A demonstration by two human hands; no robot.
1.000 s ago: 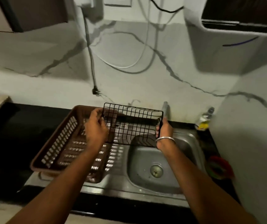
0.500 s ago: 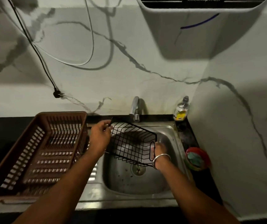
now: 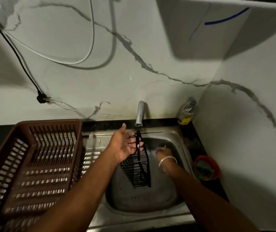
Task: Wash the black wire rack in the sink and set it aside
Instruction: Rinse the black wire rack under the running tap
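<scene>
Fingers (image 3: 140, 146) of palm-up left hand (image 3: 125, 145) hooked round upper wires of black wire rack (image 3: 133, 173); standing on edge in steel sink basin (image 3: 133, 203), long axis from chrome tap (image 3: 139, 114) toward viewer; right hand (image 3: 164, 152) just beside, blurred, grip unreadable.

light: dim, from above | shadows: hard on wall (image 3: 133, 47) | blur: right hand (image 3: 163, 152) | edges: bowed

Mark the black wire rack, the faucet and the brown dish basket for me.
black wire rack (image 3: 134, 173): head view, on its lower mesh panel.
faucet (image 3: 140, 113): head view, on the metal spout.
brown dish basket (image 3: 50, 122): head view, on its back rim.
</scene>
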